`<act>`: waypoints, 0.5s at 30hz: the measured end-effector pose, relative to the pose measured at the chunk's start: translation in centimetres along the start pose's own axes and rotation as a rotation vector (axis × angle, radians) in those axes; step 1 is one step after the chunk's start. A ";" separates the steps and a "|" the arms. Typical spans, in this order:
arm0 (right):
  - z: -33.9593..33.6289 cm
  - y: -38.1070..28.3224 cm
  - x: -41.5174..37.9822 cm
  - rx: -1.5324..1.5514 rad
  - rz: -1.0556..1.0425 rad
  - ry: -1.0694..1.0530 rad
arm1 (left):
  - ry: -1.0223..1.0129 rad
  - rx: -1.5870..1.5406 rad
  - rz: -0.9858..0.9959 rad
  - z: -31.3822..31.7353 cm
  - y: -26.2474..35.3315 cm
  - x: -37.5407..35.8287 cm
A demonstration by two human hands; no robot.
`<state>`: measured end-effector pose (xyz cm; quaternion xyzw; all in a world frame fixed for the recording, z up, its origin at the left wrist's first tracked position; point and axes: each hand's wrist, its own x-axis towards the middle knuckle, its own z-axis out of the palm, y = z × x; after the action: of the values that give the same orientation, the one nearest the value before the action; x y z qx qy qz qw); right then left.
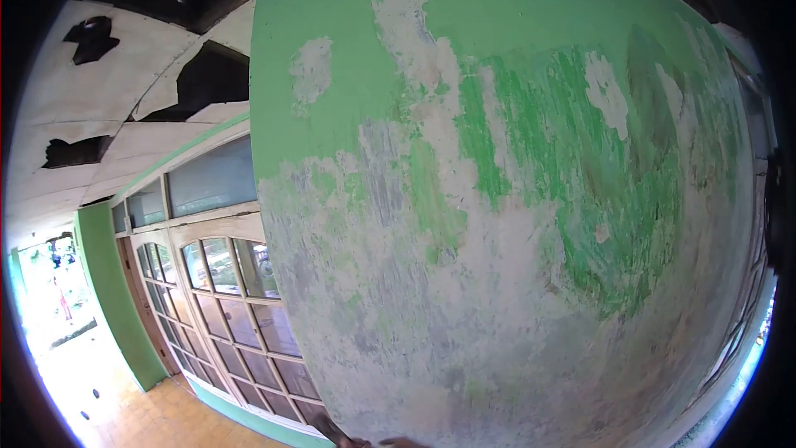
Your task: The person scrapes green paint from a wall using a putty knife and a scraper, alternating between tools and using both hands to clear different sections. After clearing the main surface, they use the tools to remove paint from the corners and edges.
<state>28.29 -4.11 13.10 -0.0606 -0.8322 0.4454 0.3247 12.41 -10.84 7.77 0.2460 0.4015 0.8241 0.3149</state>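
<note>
A large wall fills most of the head view. Its green paint is intact near the top, streaked and patchy in the middle, and worn to a grey-white surface lower down. Only slivers of my hands show at the bottom edge, close to the wall's lower left part. My left hand appears there as a dark, blurred shape. Just right of it, the top of my right hand peeks into view. The frame's edge cuts off the fingers of both, and I cannot tell what they hold.
Left of the wall stand wooden doors with glass panes, under windows. A green pillar rises from the yellowish tiled floor. Overhead, the white ceiling has several dark, broken holes. A window frame lines the far right.
</note>
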 end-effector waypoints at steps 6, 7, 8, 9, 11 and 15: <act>-18.8 -14.5 3.9 -0.942 -0.483 0.336 | -0.129 0.568 0.475 10.4 19.2 5.2; -21.8 -16.7 6.2 -1.128 -0.709 0.485 | -0.262 0.654 0.637 12.4 21.9 6.7; -24.6 -19.0 8.8 -1.186 -0.868 0.608 | -0.261 0.781 0.713 15.6 24.8 6.8; -27.6 -21.3 11.2 -1.215 -0.908 0.674 | -0.263 0.864 0.800 18.8 27.2 7.3; -31.7 -26.9 14.1 -1.415 -0.914 0.819 | -0.223 0.909 1.208 24.6 30.6 9.6; -39.7 -30.7 18.6 -1.670 -1.041 0.965 | -0.160 1.056 1.777 35.3 37.1 14.8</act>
<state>43.14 12.70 61.71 -0.0706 -0.5810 -0.5210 0.6213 13.67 -0.15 59.98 0.6143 0.3632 0.4593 -0.5290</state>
